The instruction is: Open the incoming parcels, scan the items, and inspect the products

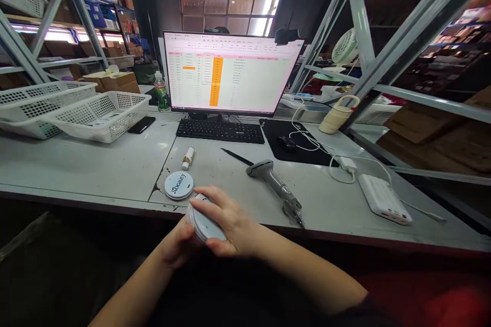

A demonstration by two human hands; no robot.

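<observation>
A round white tin (207, 226) is held between my two hands, just off the front edge of the desk. My left hand (178, 240) grips it from below and the left side, thumb on the rim. Over its top and right side curl the fingers of my right hand (230, 222). Beyond my hands, a flat round case (179, 185) with "beauty" lettering lies on the desk. Behind that case lies a small white tube with a gold band (187, 158). To the right rest a grey barcode scanner (274, 184) and a black pen-like tool (237, 156).
A monitor (245, 82) showing a spreadsheet stands behind a black keyboard (220, 131). White baskets (111, 125), a phone (141, 124) and a green bottle (161, 94) are on the left. A mouse (286, 143), cables and a white power bank (383, 199) lie on the right.
</observation>
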